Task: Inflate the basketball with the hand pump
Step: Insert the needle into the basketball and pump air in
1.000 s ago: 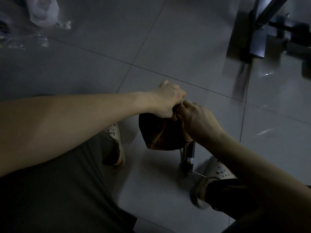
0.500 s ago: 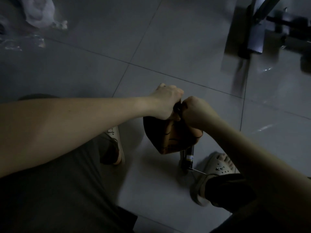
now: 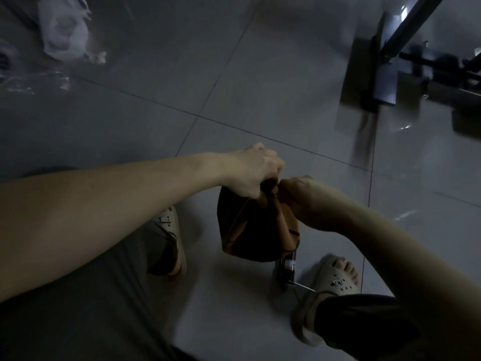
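Our left hand (image 3: 250,173) grips the limp basketball (image 3: 247,230), our right hand (image 3: 304,199) curls on something we cannot make out, the pump (image 3: 286,268) near upright behind it, base down.

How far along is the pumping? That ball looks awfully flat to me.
Done: the hand pump stands upright on the floor by the right shoe, partly hidden by the basketball. In hand: the left hand and right hand both grip the ball's crumpled top; whether the needle is in the valve is hidden. Left: nearly all the inflating, since the ball sags creased and collapsed.
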### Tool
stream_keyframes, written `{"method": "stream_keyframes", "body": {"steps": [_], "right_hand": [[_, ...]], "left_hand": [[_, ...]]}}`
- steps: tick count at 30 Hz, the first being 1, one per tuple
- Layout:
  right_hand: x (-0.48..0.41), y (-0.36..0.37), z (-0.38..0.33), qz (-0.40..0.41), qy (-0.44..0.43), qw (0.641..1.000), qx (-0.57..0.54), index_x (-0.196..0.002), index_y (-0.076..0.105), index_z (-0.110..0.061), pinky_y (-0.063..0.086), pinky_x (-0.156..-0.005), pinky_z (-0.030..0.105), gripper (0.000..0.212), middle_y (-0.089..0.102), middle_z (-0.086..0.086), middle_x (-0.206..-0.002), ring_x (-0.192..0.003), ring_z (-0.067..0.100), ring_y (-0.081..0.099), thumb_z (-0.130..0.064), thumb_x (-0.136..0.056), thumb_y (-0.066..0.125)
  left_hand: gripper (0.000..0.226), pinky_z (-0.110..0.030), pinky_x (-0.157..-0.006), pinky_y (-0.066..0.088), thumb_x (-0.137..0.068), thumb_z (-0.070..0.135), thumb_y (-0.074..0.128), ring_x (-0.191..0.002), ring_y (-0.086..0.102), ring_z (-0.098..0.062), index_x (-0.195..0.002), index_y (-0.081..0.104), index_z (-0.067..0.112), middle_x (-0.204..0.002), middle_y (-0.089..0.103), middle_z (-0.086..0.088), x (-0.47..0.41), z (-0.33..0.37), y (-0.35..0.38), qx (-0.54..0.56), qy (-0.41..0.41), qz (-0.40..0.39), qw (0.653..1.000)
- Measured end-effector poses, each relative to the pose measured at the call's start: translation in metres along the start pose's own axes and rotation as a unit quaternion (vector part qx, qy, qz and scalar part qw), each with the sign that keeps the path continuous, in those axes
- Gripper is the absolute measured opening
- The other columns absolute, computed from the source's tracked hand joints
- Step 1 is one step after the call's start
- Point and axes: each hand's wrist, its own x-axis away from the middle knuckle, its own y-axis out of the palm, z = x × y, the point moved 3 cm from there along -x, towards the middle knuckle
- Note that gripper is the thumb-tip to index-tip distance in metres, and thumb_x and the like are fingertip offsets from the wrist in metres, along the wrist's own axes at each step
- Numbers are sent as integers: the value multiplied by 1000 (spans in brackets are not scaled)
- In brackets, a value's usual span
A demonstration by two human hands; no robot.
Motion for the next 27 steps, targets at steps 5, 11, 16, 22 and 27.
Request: {"method": "stream_keyframes", "body": {"steps": [5, 11, 16, 22, 27], "right_hand": [[3, 7, -8, 22, -4, 1000, 21, -91, 52, -20, 55, -68, 38, 12, 60, 3, -82, -70, 22, 60, -20, -101, 45], [-4, 22, -7, 46, 149, 973, -168, -84, 59, -14, 48, -53, 22, 24, 61, 4, -77, -67, 18, 61, -18, -102, 45], [-9, 34, -1, 39, 221, 927, -301, -80, 59, -11, 37, -45, 20, 26, 56, 2, -67, -54, 11, 50, -16, -102, 46], [-7, 43, -12, 80, 54, 994, -48, -101, 60, -13, 50, -62, 25, 15, 61, 0, -82, -70, 15, 60, -12, -102, 45], [-2, 43, -15, 133, -18, 991, -18, -98, 58, -15, 35, -53, 17, 13, 53, -4, -76, -61, 14, 53, -11, -101, 45]], "left_hand": [[31, -38, -101, 30, -81, 53, 72, -93, 39, -10, -71, 49, 35, -93, 45, 11, 2, -1, 0, -22, 2, -16, 1000], [38, -46, -101, 34, -78, 36, 71, -93, 46, -17, -64, 35, 35, -89, 48, 7, 8, 5, -6, 6, -28, 14, 1000], [35, -37, -98, 30, -81, 26, 68, -93, 43, -16, -66, 38, 32, -92, 47, 5, 8, 11, -4, 11, -27, 2, 1000], [36, -40, -103, 32, -77, 22, 71, -93, 44, -16, -66, 38, 32, -91, 47, 5, 13, 13, -1, 39, -19, -28, 999], [40, -46, -101, 35, -71, 18, 72, -90, 47, -21, -63, 35, 31, -86, 47, 3, 17, 13, -2, 70, -30, -22, 997]]}}
